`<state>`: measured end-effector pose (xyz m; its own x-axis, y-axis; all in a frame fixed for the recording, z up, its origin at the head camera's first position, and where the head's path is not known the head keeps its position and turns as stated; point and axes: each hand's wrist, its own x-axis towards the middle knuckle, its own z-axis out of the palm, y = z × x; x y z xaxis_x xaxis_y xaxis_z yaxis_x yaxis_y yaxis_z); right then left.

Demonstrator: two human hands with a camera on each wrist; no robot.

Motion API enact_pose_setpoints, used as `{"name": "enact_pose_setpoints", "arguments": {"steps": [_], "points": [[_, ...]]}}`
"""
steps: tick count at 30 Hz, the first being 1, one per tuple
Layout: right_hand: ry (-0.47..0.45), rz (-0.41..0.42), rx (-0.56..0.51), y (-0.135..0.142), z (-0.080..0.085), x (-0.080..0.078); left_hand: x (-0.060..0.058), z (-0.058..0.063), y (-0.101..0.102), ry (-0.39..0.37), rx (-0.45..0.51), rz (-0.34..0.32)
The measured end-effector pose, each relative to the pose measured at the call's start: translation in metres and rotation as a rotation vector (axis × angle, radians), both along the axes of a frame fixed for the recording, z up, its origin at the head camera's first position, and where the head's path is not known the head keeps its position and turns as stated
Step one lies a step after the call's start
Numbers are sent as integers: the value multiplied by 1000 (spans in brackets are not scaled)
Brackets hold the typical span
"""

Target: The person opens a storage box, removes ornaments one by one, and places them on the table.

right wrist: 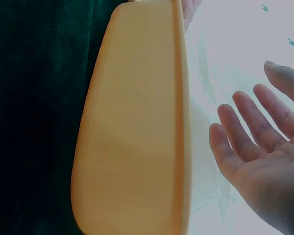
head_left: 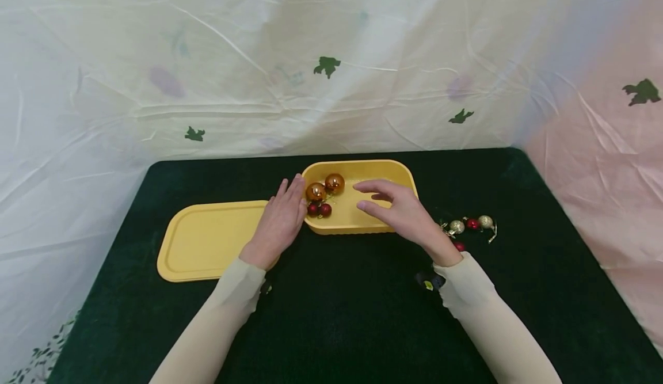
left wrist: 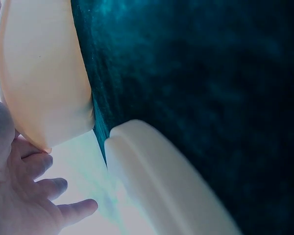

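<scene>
A yellow rectangular box (head_left: pixel 362 223) with rounded corners stands toward the back of the table. Inside its left end lie two shiny copper-coloured ornament balls (head_left: pixel 334 183) and two small dark red balls (head_left: pixel 324 210). My left hand (head_left: pixel 279 214) rests at the box's left rim with its fingers straight; the left wrist view shows them spread beside the box wall (left wrist: pixel 44 73). Over the right part of the box my right hand (head_left: pixel 396 205) hovers, fingers loosely bent, thumb apart and nothing between them. In the right wrist view its palm (right wrist: pixel 269 171) is bare.
The flat yellow lid (head_left: pixel 207 243) lies left of the box, partly under my left forearm. Right of my right wrist is a cluster of gold and red ornament balls (head_left: pixel 472 223). A dark green cloth (head_left: pixel 331 315) covers the table, and a pale patterned curtain (head_left: pixel 233 84) hangs behind it.
</scene>
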<state>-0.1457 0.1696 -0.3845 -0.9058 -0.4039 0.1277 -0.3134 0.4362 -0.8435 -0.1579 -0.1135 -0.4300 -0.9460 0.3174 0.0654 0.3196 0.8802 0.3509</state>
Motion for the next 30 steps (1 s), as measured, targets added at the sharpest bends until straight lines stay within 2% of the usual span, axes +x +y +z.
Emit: {"name": "enact_pose_setpoints", "arguments": {"steps": [5,12,25,30], "points": [[12,47,36,-13,-1,-11,0,-1,1,11,9,-3],[-19,102,74,-26,-6,-24,-1,-3,1,37,15,-14],[-98,174,134,-44,-17,-45,-2,-2,2,15,22,-18],[-92,181,179,-48,-23,-51,-2,-2,1,7,18,-17]]}}
